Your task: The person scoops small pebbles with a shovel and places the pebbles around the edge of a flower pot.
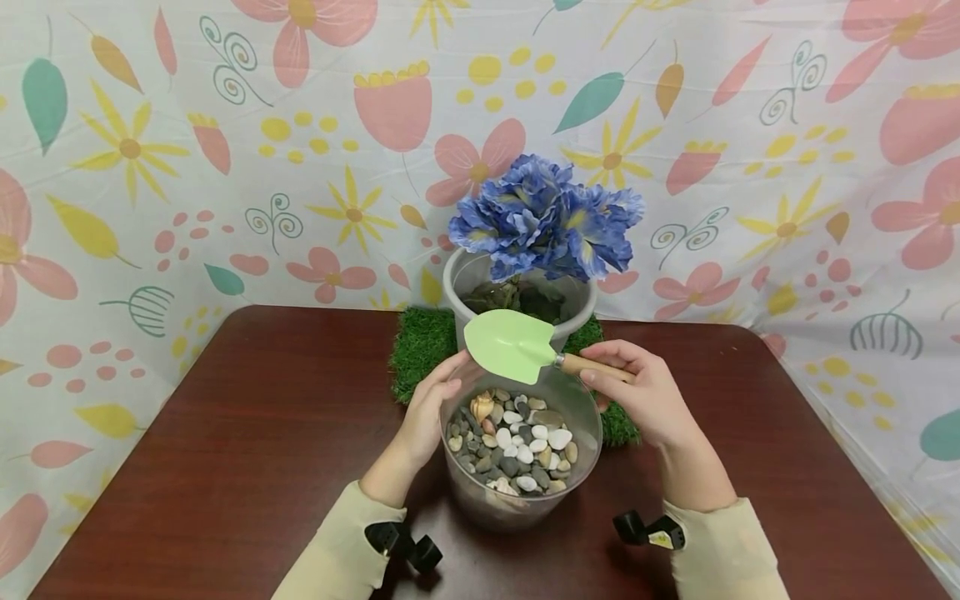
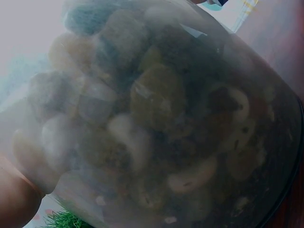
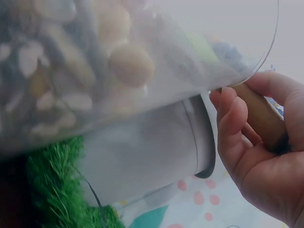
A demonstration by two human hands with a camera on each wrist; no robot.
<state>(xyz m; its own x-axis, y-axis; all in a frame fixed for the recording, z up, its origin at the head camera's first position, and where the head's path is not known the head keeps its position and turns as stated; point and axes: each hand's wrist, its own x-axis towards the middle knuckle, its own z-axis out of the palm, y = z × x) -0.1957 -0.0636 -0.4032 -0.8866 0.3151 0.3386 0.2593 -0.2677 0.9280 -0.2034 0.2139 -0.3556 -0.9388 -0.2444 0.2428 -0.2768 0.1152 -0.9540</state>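
My right hand [image 1: 648, 396] pinches the wooden handle of a hand trowel [image 1: 510, 343] with a light green blade. The blade points left above the far rim of a translucent bucket [image 1: 498, 512]. Inside the bucket lie white, grey and tan pebbles [image 1: 525, 437], with a seashell [image 1: 482, 406] among them. On the bucket's left side rests my left hand [image 1: 420, 421], its fingers extended along the outer wall near the rim. Pebbles show through the bucket wall [image 2: 156, 95] in the left wrist view. The right wrist view shows fingers round the trowel handle [image 3: 261, 114].
Behind the bucket stands a pale pot [image 1: 455, 312] holding a blue artificial flower [image 1: 543, 217]. It sits on a green artificial grass mat [image 1: 423, 342]. A dark brown table [image 1: 247, 433] lies beneath, with a floral-patterned cloth [image 1: 262, 150] hanging behind it.
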